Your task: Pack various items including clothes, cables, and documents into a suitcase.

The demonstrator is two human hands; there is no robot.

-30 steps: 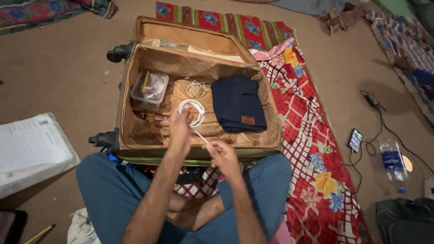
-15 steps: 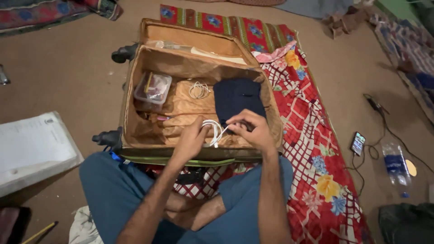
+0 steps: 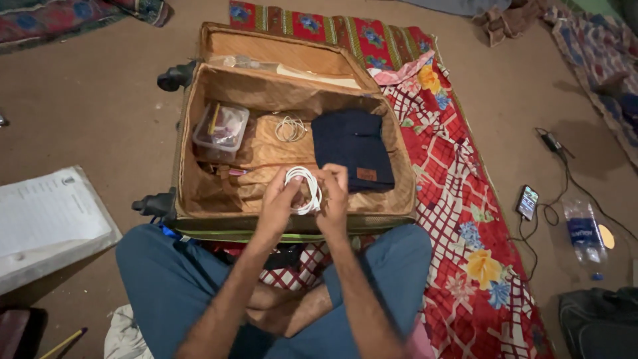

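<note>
An open brown suitcase [image 3: 193, 133] lies on the floor in front of my crossed legs. Over its near edge, both hands hold a coiled white cable [image 3: 304, 189]. My left hand [image 3: 278, 203] grips the coil's left side, and my right hand [image 3: 334, 199] pinches its right side. Inside the suitcase are folded dark blue jeans [image 3: 352, 149], a second small white cable coil [image 3: 290, 128] and a clear plastic box [image 3: 221, 127] with small items.
A red patterned mat [image 3: 458, 199] lies under and right of the suitcase. A phone [image 3: 527, 202] on a charger cable and a plastic bottle [image 3: 585, 236] lie at the right. A white paper-covered box [image 3: 46, 223] sits at left, a dark bag [image 3: 598, 322] at bottom right.
My right hand swung from near my lap up over the jeans, then back to the coil. The loose cable end has been wound in, and the coil sits lower, over the suitcase's near edge.
</note>
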